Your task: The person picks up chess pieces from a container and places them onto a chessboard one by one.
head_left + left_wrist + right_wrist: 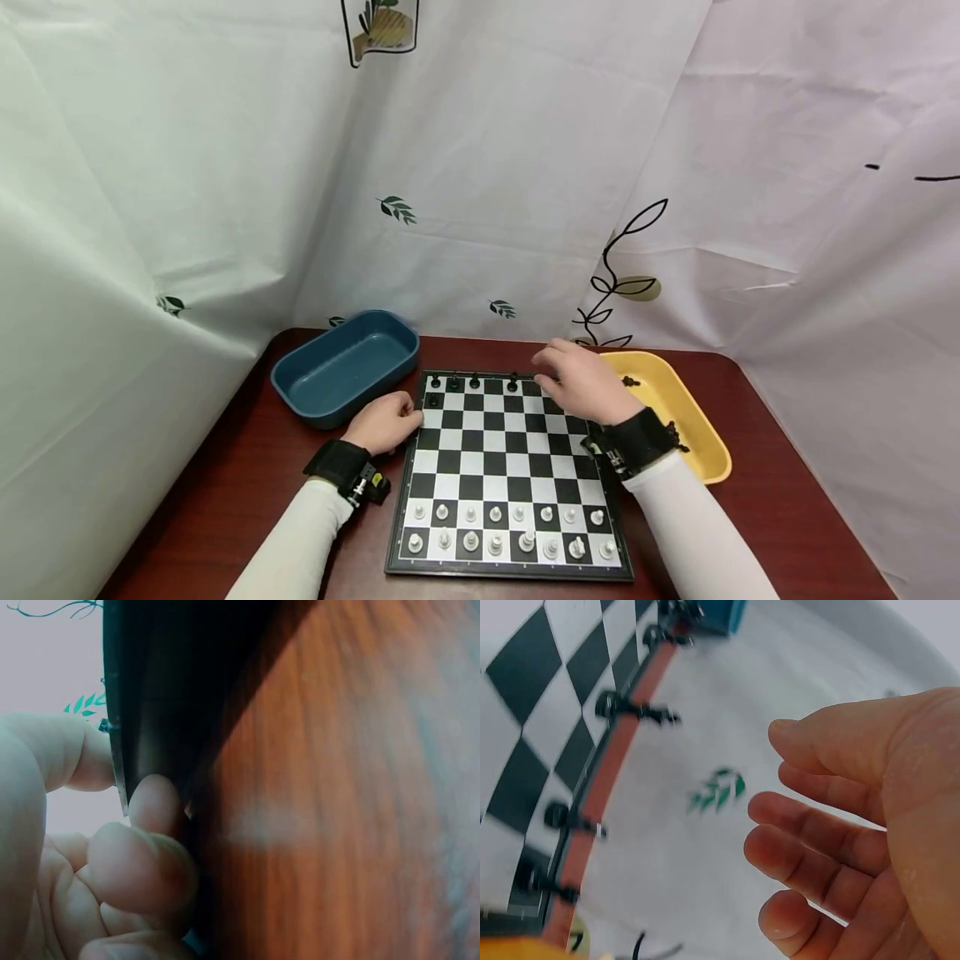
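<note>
A black-and-white chessboard point(483, 442) lies on the table. My left hand point(385, 422) pinches its left edge; in the left wrist view the thumb and fingers are on either side of the dark board edge point(161, 690). Over the far right part of the board, my right hand point(583, 381) hovers with loosely bent fingers and holds nothing. Several black chess pieces point(474, 381) stand along the far row, with one black piece point(433, 400) in front at the left. White chess pieces point(495, 544) fill the two near rows. From the right wrist, a black piece point(634, 709) appears apart from the fingers.
To the right, a yellow tray point(705, 425) holds more black pieces point(630, 382), partly hidden by the right forearm. A blue tray point(341, 371) sits at the back left. White patterned cloth point(465, 167) hangs behind the dark red wooden table point(780, 500).
</note>
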Motion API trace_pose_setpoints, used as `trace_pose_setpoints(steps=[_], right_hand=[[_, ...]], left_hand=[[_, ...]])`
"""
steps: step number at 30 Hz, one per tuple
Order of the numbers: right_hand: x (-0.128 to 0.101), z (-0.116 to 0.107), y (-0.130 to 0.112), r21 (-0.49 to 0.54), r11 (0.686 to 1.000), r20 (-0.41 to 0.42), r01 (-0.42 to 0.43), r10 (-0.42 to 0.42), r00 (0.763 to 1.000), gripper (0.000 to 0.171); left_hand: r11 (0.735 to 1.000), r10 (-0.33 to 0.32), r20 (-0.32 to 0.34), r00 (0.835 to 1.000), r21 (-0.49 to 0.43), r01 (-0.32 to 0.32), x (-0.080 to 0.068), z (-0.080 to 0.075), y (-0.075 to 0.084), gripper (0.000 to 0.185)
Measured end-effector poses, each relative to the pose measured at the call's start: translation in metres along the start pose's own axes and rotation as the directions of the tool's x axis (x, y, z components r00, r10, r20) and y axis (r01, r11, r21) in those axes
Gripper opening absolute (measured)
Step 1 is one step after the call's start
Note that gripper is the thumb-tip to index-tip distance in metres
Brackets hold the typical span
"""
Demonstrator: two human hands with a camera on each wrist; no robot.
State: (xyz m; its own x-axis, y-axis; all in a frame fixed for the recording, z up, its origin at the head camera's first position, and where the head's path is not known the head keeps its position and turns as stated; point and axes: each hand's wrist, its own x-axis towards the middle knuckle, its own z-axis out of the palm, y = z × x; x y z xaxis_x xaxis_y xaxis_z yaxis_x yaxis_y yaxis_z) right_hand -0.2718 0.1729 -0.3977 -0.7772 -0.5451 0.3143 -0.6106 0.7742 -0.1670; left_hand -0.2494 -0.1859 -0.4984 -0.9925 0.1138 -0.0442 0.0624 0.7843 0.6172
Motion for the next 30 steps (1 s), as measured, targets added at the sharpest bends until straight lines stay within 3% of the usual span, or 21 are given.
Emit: trace_pose_setpoints(steps=[8,14,19,30], right_hand=[[-0.038,-0.017,0.044,0.029,0.989,-0.083,-0.148,0.150,0.985,0.026],[-0.059,-0.021,0.071,0.010,0.967,-0.075,-0.255,0.255,0.964,0.028],[-0.063,-0.014,0.084,0.005,0.953,0.007,-0.302,0.302,0.953,0.030],[-0.071,-0.001,0.095,0.040,0.946,0.247,-0.321,0.302,0.921,0.030]], left_hand=[[1.000,-0.003,0.007,1.000,-0.009,0.003,0.000,0.002,0.000,0.023],[1.000,-0.005,0.002,1.000,-0.007,0.005,0.000,0.000,0.000,0.023],[1.000,-0.014,0.009,1.000,-0.009,0.014,0.000,-0.001,-0.001,0.023],[1.000,-0.017,0.012,1.000,-0.003,0.017,0.001,-0.001,0.000,0.023]])
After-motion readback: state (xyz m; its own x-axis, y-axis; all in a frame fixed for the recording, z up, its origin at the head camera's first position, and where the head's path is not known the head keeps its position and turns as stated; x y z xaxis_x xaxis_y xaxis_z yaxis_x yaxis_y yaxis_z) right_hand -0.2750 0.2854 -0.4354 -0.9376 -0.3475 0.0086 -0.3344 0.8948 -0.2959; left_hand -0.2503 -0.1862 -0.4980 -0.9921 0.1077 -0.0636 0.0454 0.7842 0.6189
